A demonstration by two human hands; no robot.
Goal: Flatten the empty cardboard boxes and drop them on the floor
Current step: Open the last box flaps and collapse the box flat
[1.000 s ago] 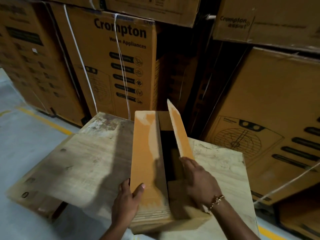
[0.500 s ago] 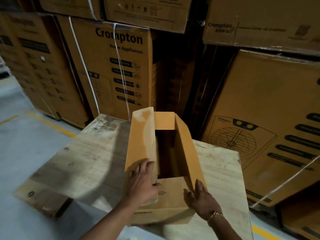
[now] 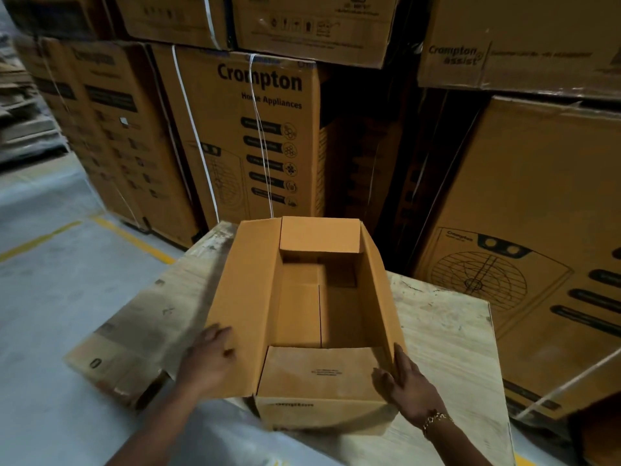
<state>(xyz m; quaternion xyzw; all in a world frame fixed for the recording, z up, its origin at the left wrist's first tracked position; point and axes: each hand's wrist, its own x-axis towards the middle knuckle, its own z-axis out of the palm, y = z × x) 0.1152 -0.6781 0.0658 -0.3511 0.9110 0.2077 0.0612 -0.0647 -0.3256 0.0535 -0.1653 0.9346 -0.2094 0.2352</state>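
Wooden table (image 3: 443, 331) bears the box (image 3: 319, 373) between left grip (image 3: 210, 359) and right grip (image 3: 408, 385), both flat-fingered, touching.

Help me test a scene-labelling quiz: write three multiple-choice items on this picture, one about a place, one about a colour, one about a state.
1. Where does the brown cardboard box stand?
A) on the floor
B) on the pale wooden platform
C) on a stack of cartons

2. What colour are the painted floor lines?
A) yellow
B) red
C) white

3. In what state is the box?
A) taped shut
B) flattened
C) flaps open, nothing inside

Answers: 1 B, its base rests on the platform's top; 2 A, both stripes are yellow; 3 C, the bare bottom shows between four spread flaps.
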